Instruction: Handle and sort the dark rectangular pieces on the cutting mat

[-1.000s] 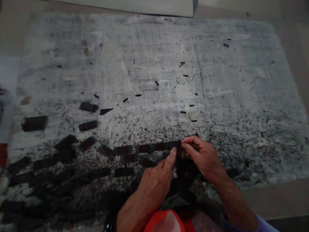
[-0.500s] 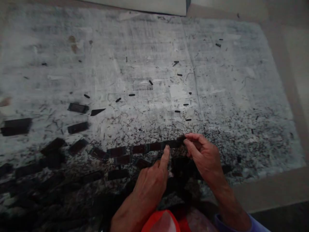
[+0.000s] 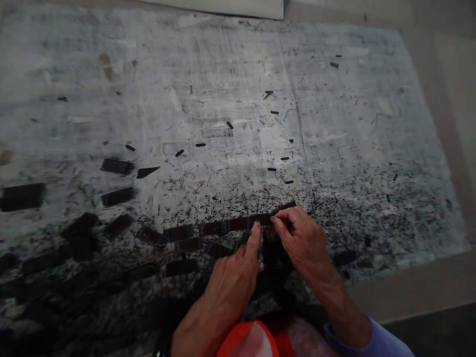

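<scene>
A row of dark, flat strips runs along the lower middle of a pale sheet [image 3: 223, 64]. The stretched index finger of my left hand [image 3: 234, 277] presses down on a dark strip [image 3: 264, 218] at the row's right end, its other fingers curled under. With thumb and forefinger together, my right hand [image 3: 303, 238] pinches at the right end of that same strip; the fingertips hide the exact hold. Just beyond them lies a short dark piece [image 3: 288, 206]. To the left, reddish-brown strips [image 3: 238, 224] continue the row.
Dark, hair-like bits [image 3: 372, 208] litter the sheet, thickest at the right and near edge. Loose dark blocks [image 3: 118, 197] lie at the left, with a dark heap [image 3: 44, 297] at the lower left. A pale board [image 3: 223, 7] stands at the far edge. Orange-red fabric [image 3: 238, 339] shows below my hands.
My right hand has moved left, closer to my left fingertip. A short dark piece now shows beyond its fingers. The left finger stays on the strip; the view has shifted slightly.
</scene>
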A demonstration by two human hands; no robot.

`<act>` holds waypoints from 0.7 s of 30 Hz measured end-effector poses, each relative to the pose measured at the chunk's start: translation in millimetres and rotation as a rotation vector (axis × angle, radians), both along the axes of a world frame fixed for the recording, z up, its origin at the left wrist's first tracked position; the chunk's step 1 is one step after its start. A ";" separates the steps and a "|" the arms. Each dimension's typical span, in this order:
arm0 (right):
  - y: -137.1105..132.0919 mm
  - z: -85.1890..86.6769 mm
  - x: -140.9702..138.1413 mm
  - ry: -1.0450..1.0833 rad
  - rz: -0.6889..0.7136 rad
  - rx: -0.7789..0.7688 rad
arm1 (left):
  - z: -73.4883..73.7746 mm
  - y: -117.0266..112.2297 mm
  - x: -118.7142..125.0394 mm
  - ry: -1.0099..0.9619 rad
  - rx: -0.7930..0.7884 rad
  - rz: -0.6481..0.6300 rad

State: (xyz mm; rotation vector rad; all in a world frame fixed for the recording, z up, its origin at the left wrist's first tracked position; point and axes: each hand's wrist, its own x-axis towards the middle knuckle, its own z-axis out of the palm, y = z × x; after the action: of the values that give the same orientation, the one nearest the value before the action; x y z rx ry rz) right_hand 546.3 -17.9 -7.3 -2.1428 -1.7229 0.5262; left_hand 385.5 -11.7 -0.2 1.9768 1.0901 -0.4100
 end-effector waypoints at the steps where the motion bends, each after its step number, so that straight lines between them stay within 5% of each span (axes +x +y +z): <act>1: 0.5 -0.5 -0.1 -0.011 0.000 -0.005 | -0.1 0.3 -0.1 0.003 -0.001 -0.004; 7: 3.8 -1.9 -0.1 -0.024 -0.021 -0.025 | -0.2 0.3 0.2 0.014 0.016 0.008; 11: -2.2 2.4 -2.0 -0.035 -0.036 0.095 | 0.6 0.3 0.3 0.012 0.030 0.010; 17: -21.8 0.6 -12.5 -0.151 0.257 0.150 | -5.3 -0.8 -3.4 -0.135 0.054 0.099; 21: -26.7 -4.5 -17.4 -0.276 0.284 0.104 | -11.4 -9.7 -12.6 -0.381 0.127 0.213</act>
State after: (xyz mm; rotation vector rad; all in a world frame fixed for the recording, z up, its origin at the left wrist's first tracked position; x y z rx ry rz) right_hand 528.8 -44.6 -11.7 -1.9828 -2.1719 0.2093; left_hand 372.9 -21.4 -11.7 1.9185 1.0815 0.1493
